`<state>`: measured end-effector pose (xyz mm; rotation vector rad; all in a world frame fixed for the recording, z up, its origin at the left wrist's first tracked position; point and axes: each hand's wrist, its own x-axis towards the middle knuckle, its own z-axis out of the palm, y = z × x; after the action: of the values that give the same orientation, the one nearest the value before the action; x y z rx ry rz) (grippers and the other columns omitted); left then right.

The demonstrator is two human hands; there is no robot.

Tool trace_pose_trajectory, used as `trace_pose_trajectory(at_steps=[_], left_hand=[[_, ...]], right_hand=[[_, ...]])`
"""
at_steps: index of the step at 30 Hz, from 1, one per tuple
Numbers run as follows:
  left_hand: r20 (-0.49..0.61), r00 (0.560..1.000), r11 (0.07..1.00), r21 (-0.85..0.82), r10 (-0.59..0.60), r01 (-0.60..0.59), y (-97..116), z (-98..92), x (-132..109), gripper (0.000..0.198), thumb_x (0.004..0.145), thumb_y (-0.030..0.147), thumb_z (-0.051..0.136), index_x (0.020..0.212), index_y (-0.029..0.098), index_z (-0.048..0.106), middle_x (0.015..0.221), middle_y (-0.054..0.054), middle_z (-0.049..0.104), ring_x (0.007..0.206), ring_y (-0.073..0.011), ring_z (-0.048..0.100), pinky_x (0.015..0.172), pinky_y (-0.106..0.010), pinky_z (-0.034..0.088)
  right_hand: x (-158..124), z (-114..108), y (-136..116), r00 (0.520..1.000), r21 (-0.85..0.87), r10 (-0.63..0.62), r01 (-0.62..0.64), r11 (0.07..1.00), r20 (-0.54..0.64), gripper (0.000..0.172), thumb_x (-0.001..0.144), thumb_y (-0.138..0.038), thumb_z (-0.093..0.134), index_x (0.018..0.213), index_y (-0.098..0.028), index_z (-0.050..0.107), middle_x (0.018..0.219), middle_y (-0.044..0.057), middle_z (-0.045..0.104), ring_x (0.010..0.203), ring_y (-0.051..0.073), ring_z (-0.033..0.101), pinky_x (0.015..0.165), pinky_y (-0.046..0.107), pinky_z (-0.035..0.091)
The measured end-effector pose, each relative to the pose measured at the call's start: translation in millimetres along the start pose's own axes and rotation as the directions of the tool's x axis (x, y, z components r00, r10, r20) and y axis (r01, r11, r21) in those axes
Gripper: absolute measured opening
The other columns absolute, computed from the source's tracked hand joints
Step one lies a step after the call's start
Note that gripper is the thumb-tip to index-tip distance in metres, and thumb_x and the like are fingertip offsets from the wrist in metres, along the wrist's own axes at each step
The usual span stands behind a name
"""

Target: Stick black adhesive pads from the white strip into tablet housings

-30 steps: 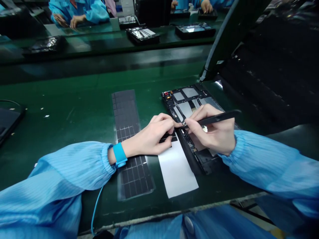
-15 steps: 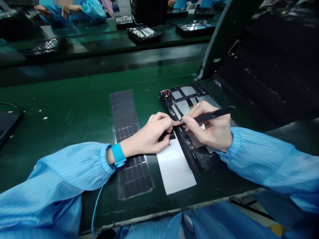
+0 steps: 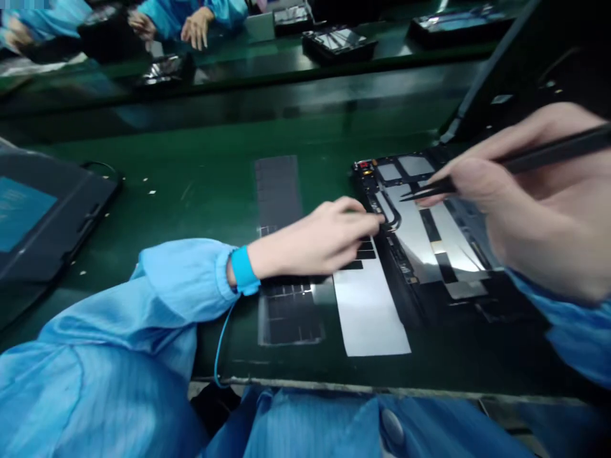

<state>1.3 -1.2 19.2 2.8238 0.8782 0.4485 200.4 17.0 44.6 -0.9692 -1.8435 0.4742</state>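
Observation:
My right hand, blurred by motion, grips black tweezers. Their slightly parted points hover over the upper middle of an opened tablet-like device, with silver plates, cables and a narrow circuit board showing. My left hand reaches to the device's left edge, fingers loosely bent and apart, index fingertip by a dark looped cable. I see nothing held in it. Under that hand lies a white backing sheet with black rectangular stickers at its top. A clear film with black rectangles runs beneath my left wrist.
A dark case with a blue label stands at the left. A raised dark panel rises behind the device. Across the far bench are several black trays with parts, and a co-worker's hands. A blue wrist-strap cord hangs over the table edge.
My right hand has lifted and moved right with the tweezers, uncovering the device's middle. My left fingers have loosened at the device's edge. The whole view has swung left.

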Motion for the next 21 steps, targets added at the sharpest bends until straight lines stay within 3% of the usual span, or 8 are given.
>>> trace_pose_trajectory(at_steps=[2, 3, 5, 7, 9, 12, 15, 21], left_hand=[[-0.031, 0.982, 0.977, -0.112, -0.187, 0.183, -16.6, -20.2, -12.5, 0.022, 0.082, 0.015, 0.039, 0.1, 0.014, 0.051, 0.103, -0.007, 0.059, 0.095, -0.018, 0.051, 0.081, -0.031, 0.04], [-0.015, 0.958, 0.946, -0.16, -0.288, 0.282, -25.4, -28.9, -19.8, 0.019, 0.082, 0.017, 0.041, 0.096, 0.013, 0.052, 0.096, -0.006, 0.059, 0.087, -0.0162, 0.052, 0.077, -0.029, 0.041], [0.144, 0.895, 0.863, -0.236, -0.423, 0.446, -41.3, -40.3, -33.7, 0.017, 0.081, 0.024, 0.045, 0.09, 0.013, 0.054, 0.084, -0.004, 0.058, 0.075, -0.0134, 0.053, 0.069, -0.025, 0.041], [0.353, 0.834, 0.819, -0.244, -0.423, 0.519, -53.0, -42.3, -43.1, 0.02, 0.078, 0.029, 0.05, 0.088, 0.013, 0.056, 0.08, -0.002, 0.056, 0.071, -0.0124, 0.052, 0.064, -0.022, 0.039], [0.467, 0.798, 0.833, -0.2, -0.381, 0.515, -59.9, -38.0, -46.0, 0.024, 0.074, 0.033, 0.055, 0.088, 0.014, 0.057, 0.081, -0.002, 0.054, 0.072, -0.0129, 0.05, 0.063, -0.022, 0.037], [0.53, 0.77, 0.849, -0.163, -0.355, 0.503, -63.4, -30.8, -41.8, 0.026, 0.071, 0.036, 0.058, 0.087, 0.014, 0.056, 0.079, -0.001, 0.05, 0.069, -0.013, 0.047, 0.06, -0.022, 0.035], [0.554, 0.75, 0.849, -0.136, -0.362, 0.511, -63.2, -29.6, -37.6, 0.027, 0.069, 0.037, 0.059, 0.084, 0.015, 0.055, 0.077, -0.001, 0.048, 0.069, -0.0138, 0.046, 0.058, -0.022, 0.035], [0.54, 0.751, 0.852, -0.113, -0.38, 0.512, -62.2, -31.5, -39.2, 0.033, 0.066, 0.042, 0.062, 0.086, 0.017, 0.054, 0.082, -0.002, 0.05, 0.073, -0.0151, 0.046, 0.059, -0.022, 0.035]], right_hand=[[6.9, 13.2, -7.0, 0.974, 0.019, 0.022, -0.027, 0.999, 0.227, 0.016, 0.075, -0.032, 0.062, 0.072, -0.017, 0.057, 0.071, 0.002, 0.058, 0.062, 0.013, 0.059, 0.05, 0.027, 0.044], [8.6, 23.1, -9.2, 0.935, 0.066, 0.037, -0.064, 0.996, 0.352, 0.018, 0.075, -0.033, 0.063, 0.072, -0.016, 0.058, 0.069, 0.002, 0.058, 0.059, 0.013, 0.058, 0.048, 0.027, 0.044], [8.9, 46.2, -11.2, 0.839, 0.174, 0.045, -0.165, 0.971, 0.543, 0.02, 0.074, -0.035, 0.063, 0.071, -0.016, 0.058, 0.065, 0.002, 0.058, 0.056, 0.013, 0.056, 0.046, 0.026, 0.043], [6.6, 67.9, -11.5, 0.775, 0.234, 0.04, -0.239, 0.942, 0.63, 0.019, 0.075, -0.033, 0.063, 0.071, -0.016, 0.057, 0.067, 0.002, 0.058, 0.058, 0.013, 0.056, 0.051, 0.026, 0.044], [3.6, 83.2, -11.1, 0.771, 0.27, 0.028, -0.256, 0.928, 0.636, 0.017, 0.076, -0.03, 0.062, 0.071, -0.015, 0.056, 0.07, 0.002, 0.058, 0.063, 0.013, 0.057, 0.056, 0.025, 0.045], [-0.3, 93.2, -10.4, 0.792, 0.298, -0.012, -0.215, 0.93, 0.611, 0.014, 0.077, -0.026, 0.06, 0.072, -0.014, 0.056, 0.074, 0.002, 0.058, 0.067, 0.012, 0.056, 0.059, 0.023, 0.043], [-2.6, 94.6, -9.8, 0.781, 0.284, -0.052, -0.162, 0.945, 0.622, 0.012, 0.076, -0.023, 0.06, 0.071, -0.014, 0.057, 0.073, 0.001, 0.057, 0.068, 0.011, 0.054, 0.06, 0.023, 0.042], [-3.6, 93.6, -9.6, 0.791, 0.273, 0.006, -0.217, 0.937, 0.611, 0.012, 0.078, -0.023, 0.058, 0.071, -0.014, 0.057, 0.071, 0.0, 0.057, 0.062, 0.01, 0.054, 0.057, 0.022, 0.042]])
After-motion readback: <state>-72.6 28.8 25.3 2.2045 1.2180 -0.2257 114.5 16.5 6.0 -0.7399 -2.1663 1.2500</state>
